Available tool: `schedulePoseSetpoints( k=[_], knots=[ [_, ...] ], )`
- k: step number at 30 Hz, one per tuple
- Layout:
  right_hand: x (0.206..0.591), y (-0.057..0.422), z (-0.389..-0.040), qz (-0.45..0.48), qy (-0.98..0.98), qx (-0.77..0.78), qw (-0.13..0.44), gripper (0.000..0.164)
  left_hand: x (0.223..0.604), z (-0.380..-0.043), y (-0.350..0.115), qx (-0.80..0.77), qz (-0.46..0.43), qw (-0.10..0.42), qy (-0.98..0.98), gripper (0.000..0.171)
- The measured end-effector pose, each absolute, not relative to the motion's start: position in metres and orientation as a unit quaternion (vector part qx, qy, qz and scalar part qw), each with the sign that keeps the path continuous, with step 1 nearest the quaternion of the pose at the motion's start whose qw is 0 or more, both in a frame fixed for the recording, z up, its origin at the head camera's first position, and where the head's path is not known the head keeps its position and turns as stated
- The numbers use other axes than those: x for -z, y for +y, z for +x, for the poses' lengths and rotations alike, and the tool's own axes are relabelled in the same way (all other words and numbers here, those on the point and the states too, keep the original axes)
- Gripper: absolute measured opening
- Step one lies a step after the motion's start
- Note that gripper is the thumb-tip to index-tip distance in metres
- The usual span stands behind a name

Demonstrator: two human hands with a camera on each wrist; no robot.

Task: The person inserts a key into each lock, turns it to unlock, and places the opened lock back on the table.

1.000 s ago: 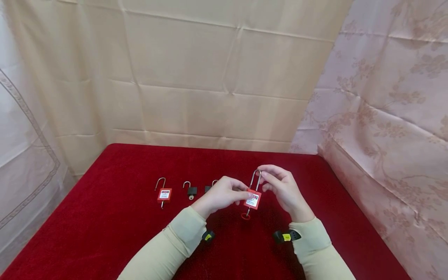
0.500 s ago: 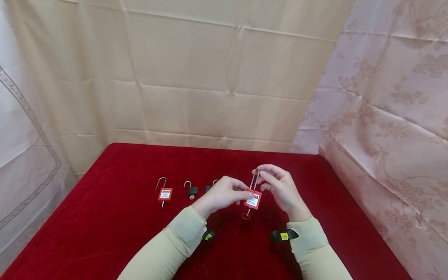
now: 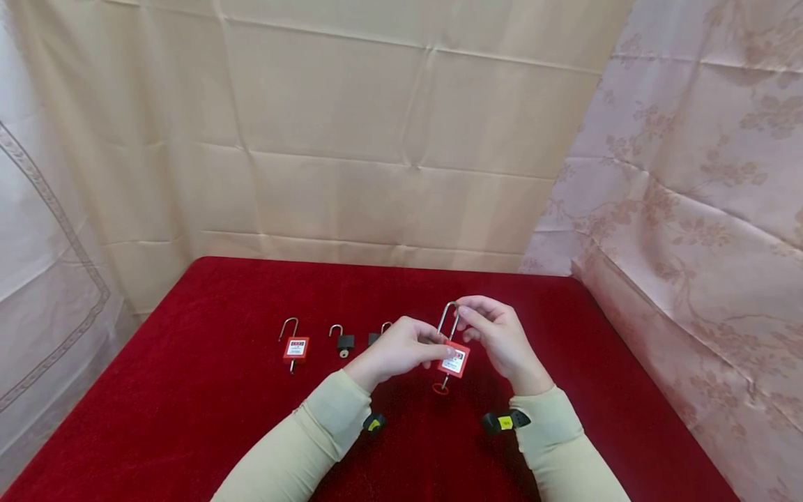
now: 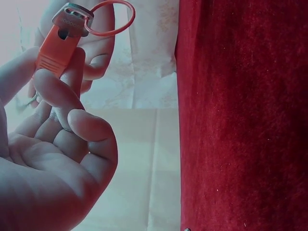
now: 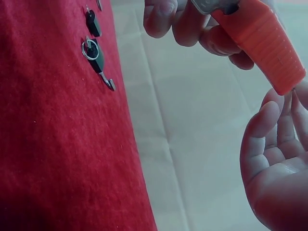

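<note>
A red padlock (image 3: 456,368) with a white label is held up over the table. My left hand (image 3: 398,346) pinches its body between thumb and fingers. A long metal shackle (image 3: 443,318) rises from the body, and my right hand (image 3: 497,335) pinches its right side near the top. From the lower end hang a key and a red key ring (image 3: 440,389). In the left wrist view the key ring (image 4: 134,17) sticks out beside the keyhole end of the padlock (image 4: 55,50). The right wrist view has the padlock's ribbed edge (image 5: 267,45) between both hands.
Left on the red cloth-covered table (image 3: 207,404) lies another red padlock (image 3: 296,350), its shackle open. Beside it is a small black padlock (image 3: 345,342), also open. A second black padlock (image 3: 373,339) is partly hidden by my left hand. Curtains (image 3: 376,139) hang behind.
The held padlock's shackle has swung from leaning right to further left, my right hand shifting left with it. My left hand stays in place, gripping the body.
</note>
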State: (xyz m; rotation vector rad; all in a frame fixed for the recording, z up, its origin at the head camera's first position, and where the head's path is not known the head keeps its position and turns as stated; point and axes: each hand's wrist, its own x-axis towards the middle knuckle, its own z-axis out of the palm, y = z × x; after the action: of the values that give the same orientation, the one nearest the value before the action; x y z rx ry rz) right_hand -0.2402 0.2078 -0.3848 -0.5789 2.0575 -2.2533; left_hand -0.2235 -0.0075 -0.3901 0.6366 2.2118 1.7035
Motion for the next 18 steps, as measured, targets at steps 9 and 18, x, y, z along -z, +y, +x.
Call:
schedulePoseSetpoints(
  k=[9, 18],
  knots=[
    [0.385, 0.2038, -0.2404, -0.164, 0.672, 0.722, 0.025, 0.02, 0.3899, -0.2229, -0.0072, -0.595, 0.21, 0.143, 0.763, 0.018],
    [0.3899, 0.2016, -0.2402, -0.141, 0.674, 0.724, 0.033, 0.036, 0.3923, -0.225, -0.008, -0.594, 0.2, 0.147, 0.765, 0.018]
  ],
)
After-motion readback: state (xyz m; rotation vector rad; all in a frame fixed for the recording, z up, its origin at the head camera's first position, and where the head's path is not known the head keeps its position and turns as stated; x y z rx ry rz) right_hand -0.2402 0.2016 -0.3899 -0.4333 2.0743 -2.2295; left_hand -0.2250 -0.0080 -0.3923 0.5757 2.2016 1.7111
